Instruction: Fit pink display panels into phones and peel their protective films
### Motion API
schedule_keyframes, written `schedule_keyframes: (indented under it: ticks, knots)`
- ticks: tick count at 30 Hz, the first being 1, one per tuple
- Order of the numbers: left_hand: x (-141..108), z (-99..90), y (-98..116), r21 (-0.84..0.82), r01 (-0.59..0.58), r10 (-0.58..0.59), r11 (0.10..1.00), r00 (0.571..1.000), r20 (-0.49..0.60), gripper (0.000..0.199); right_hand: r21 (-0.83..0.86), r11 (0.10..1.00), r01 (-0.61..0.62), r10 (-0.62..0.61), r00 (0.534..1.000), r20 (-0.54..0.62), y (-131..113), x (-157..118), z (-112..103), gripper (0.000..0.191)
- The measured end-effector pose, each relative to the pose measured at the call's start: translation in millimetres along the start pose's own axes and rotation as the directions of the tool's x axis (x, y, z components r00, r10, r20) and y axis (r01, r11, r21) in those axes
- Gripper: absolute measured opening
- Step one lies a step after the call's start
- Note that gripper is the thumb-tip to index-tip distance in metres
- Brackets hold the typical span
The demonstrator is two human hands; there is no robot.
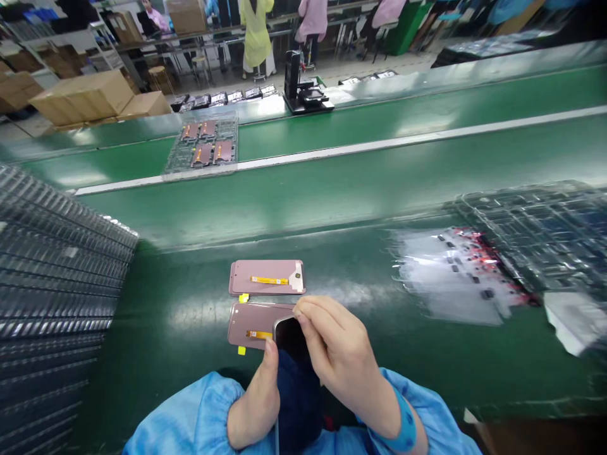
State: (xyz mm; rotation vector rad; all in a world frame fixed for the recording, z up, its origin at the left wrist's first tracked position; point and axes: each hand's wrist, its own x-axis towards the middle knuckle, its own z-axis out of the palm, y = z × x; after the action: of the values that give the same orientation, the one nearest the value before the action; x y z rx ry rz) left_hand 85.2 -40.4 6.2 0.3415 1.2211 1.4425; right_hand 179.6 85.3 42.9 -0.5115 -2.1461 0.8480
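Note:
Close to my body, my left hand holds a smartphone along its left edge, thumb near the top corner. The phone is tilted up, with a dark glossy face and a pale metal frame. My right hand is pinched at the phone's top right corner; whatever lies between those fingertips is hidden. Just beyond, two pinkish phone display panels lie flat on the green bench. The far panel shows a yellow-orange flex cable and a yellow tab. The near panel is partly covered by the phone and my right hand.
Stacked clear plastic trays rise at left. Clear plastic sleeves with red ends lie at right beside more trays. Across the green conveyor are a tray of panels and a black fixture. People work beyond.

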Motion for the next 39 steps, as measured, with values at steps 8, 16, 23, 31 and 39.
schedule_keyframes:
  ticks: [8, 16, 23, 31, 39]
  knots:
    - [-2, 5.7, 4, -0.014, 0.058, -0.058, 0.998, 0.998, -0.002, 0.066, -0.005, 0.999, -0.036, 0.036, 0.998, 0.055, -2, 6, -10, 0.017]
    - [-1, 11.5, 11, -0.03, 0.077, -0.075, 0.997, 0.995, 0.065, 0.071, 0.047, 0.996, -0.072, 0.067, 0.991, 0.114, 1, 10, -14, 0.019]
    - [3, 7.2, 6, -0.123, 0.107, -0.096, 0.987, 0.991, 0.089, 0.071, 0.044, 0.999, 0.019, -0.022, 0.998, 0.052, 1, 8, -15, 0.018]
    - [3, -9.3, -4, -0.139, 0.012, -0.006, 0.99, 0.999, 0.044, 0.062, 0.101, 0.994, 0.043, -0.043, 0.999, 0.0, 1, 1, -5, 0.023]
    - [0, -5.5, -7, -0.03, -0.002, 0.002, 1.0, 1.0, -0.012, 0.065, 0.082, 0.997, 0.014, -0.013, 1.0, -0.012, -2, -1, -1, 0.021]
